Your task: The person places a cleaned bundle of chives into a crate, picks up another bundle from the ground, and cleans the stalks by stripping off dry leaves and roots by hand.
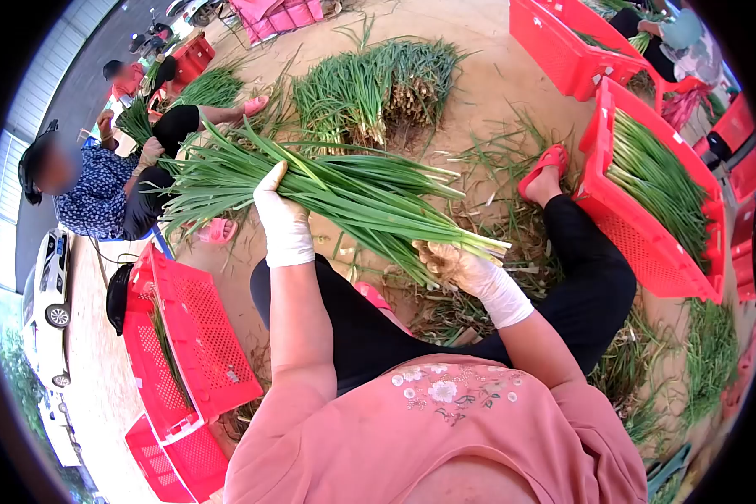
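Across the middle of the head view lies a loose bunch of garlic chives [336,189], its green leaves fanning left and its pale stem ends pointing right. My left hand [281,217], in a white glove, is closed round the leafy part with the thumb on top. At the stem end, my right hand [458,267] has its fingers curled against the lower stems; its glove is soiled brown at the fingers. Some leaves hang below the bunch between the two hands. Beyond them, a large pile of garlic chives [374,92] rests on the ground.
A red crate [647,239] filled with chives stands at right, another red crate [563,46] behind it. More red crates [202,328] are at left. Loose trimmings [512,286] cover the ground by my legs. A seated person [101,193] handles chives at left; other people work farther back.
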`<state>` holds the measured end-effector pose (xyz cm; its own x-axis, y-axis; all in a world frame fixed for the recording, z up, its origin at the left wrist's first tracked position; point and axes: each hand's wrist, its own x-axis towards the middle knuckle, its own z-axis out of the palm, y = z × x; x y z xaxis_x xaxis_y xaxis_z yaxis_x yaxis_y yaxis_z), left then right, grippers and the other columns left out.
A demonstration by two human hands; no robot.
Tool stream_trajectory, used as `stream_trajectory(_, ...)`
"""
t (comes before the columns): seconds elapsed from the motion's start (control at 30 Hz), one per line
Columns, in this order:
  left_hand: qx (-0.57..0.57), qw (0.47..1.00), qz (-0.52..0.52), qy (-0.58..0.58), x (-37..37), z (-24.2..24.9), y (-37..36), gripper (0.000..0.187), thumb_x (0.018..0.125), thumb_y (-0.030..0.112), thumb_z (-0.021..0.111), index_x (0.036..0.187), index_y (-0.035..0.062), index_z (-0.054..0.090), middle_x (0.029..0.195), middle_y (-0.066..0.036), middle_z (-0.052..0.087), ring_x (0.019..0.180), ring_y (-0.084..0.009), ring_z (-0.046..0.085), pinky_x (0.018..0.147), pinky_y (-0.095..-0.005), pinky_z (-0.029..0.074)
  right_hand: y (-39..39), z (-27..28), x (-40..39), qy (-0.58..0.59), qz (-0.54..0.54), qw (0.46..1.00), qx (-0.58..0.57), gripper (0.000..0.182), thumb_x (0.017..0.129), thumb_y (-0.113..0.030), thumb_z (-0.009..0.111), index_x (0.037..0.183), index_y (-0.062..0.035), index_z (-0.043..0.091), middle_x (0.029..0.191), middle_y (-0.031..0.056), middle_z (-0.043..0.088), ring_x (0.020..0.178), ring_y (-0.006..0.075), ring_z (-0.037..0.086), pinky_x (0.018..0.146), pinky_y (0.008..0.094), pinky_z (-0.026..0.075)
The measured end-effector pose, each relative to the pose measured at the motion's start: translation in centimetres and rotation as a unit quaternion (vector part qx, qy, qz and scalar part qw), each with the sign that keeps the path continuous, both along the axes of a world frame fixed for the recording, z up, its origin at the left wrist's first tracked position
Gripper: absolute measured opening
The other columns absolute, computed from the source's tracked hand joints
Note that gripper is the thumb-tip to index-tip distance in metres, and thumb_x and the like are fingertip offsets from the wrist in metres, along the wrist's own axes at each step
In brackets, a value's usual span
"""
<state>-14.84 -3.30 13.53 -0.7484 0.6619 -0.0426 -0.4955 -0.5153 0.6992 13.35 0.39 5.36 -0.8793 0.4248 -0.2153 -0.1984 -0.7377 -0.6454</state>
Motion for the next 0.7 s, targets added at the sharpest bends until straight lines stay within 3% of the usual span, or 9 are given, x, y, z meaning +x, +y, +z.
stream_trajectory(0.03,-0.011,1.000,0.006,-0.011,0.3,0.0,0.2,0.021,0.075,0.003,0.053,0.096,-0.0028,0.056,0.087,-0.013,0.059,0.078,-0.0268,0.058,0.074,-0.0385,0.049,0.1,0.3,-0.1,-0.096,0.013,0.991,0.088,0.040,0.083,-0.021,0.063,0.117,-0.0041,0.051,0.101,0.0070,0.059,0.085,0.0123,0.057,0.065,0.0251,0.048)
stream_trajectory(0.07,-0.009,1.000,0.005,-0.011,0.6,0.0,0.3,0.021,0.075,0.003,0.053,0.096,-0.0028,0.056,0.087,-0.013,0.059,0.078,-0.0268,0.058,0.074,-0.0385,0.049,-0.6,0.6,-1.0,-0.058,-0.068,0.975,0.202,0.040,0.081,-0.017,0.066,0.116,-0.0040,0.052,0.106,0.0036,0.058,0.095,0.0117,0.053,0.080,0.0261,0.045)
stream_trajectory(0.1,-0.013,1.000,0.004,-0.006,0.9,0.1,0.5,0.021,0.075,0.003,0.053,0.095,-0.0031,0.056,0.087,-0.013,0.059,0.077,-0.0271,0.058,0.073,-0.0385,0.049,-1.2,1.0,-1.6,-0.043,-0.109,0.971,0.207,0.039,0.080,-0.015,0.067,0.114,-0.0037,0.054,0.108,0.0035,0.058,0.099,0.0144,0.052,0.088,0.0290,0.041)
stream_trajectory(0.2,-0.031,1.000,-0.002,-0.006,1.4,0.1,0.7,0.018,0.076,0.003,0.053,0.092,-0.0041,0.056,0.085,-0.015,0.060,0.075,-0.0277,0.059,0.072,-0.0381,0.050,-1.5,-0.2,-3.2,-0.150,-0.141,0.940,0.271,0.036,0.081,-0.016,0.066,0.113,-0.0039,0.056,0.109,0.0054,0.058,0.101,0.0149,0.051,0.088,0.0288,0.041)
stream_trajectory(0.3,-0.017,1.000,-0.006,-0.017,1.2,-0.1,0.8,0.018,0.076,0.003,0.054,0.092,-0.0041,0.056,0.085,-0.015,0.060,0.076,-0.0278,0.059,0.073,-0.0383,0.050,-1.2,-0.8,-3.4,-0.278,-0.018,0.937,0.210,0.039,0.082,-0.023,0.065,0.116,-0.0068,0.054,0.112,0.0083,0.057,0.103,0.0178,0.051,0.091,0.0305,0.039)
stream_trajectory(0.37,-0.015,1.000,-0.009,-0.016,1.3,0.0,0.8,0.018,0.076,0.003,0.054,0.092,-0.0041,0.056,0.086,-0.015,0.060,0.076,-0.0277,0.059,0.073,-0.0381,0.050,-1.9,-2.5,-4.3,-0.262,-0.197,0.805,0.494,0.032,0.083,-0.026,0.062,0.110,-0.0082,0.059,0.105,0.0089,0.062,0.097,0.0189,0.055,0.088,0.0310,0.041)
stream_trajectory(0.5,-0.014,0.999,-0.020,-0.021,2.0,0.4,0.8,0.019,0.075,0.003,0.056,0.093,-0.0030,0.057,0.086,-0.013,0.062,0.077,-0.0269,0.060,0.073,-0.0375,0.051,-1.9,-1.5,-4.2,-0.249,-0.107,0.876,0.399,0.026,0.087,-0.019,0.058,0.108,-0.0037,0.059,0.091,0.0011,0.062,0.080,0.0085,0.055,0.072,0.0228,0.045)
stream_trajectory(0.63,-0.001,1.000,-0.012,-0.013,1.8,0.1,1.1,0.019,0.075,0.002,0.056,0.093,-0.0025,0.057,0.086,-0.013,0.062,0.077,-0.0265,0.061,0.074,-0.0375,0.051,-2.0,-0.7,-4.4,-0.187,-0.171,0.925,0.282,0.018,0.087,-0.020,0.058,0.096,-0.0046,0.064,0.073,-0.0024,0.057,0.062,0.0049,0.047,0.056,0.0213,0.041)
stream_trajectory(0.7,-0.017,0.999,-0.021,-0.018,1.8,0.0,1.1,0.019,0.076,0.003,0.056,0.094,-0.0020,0.057,0.087,-0.013,0.062,0.077,-0.0262,0.061,0.074,-0.0374,0.051,-2.4,-0.7,-5.3,-0.190,-0.236,0.882,0.361,0.016,0.087,-0.018,0.058,0.092,-0.0039,0.065,0.066,-0.0028,0.054,0.059,0.0051,0.045,0.053,0.0211,0.039)
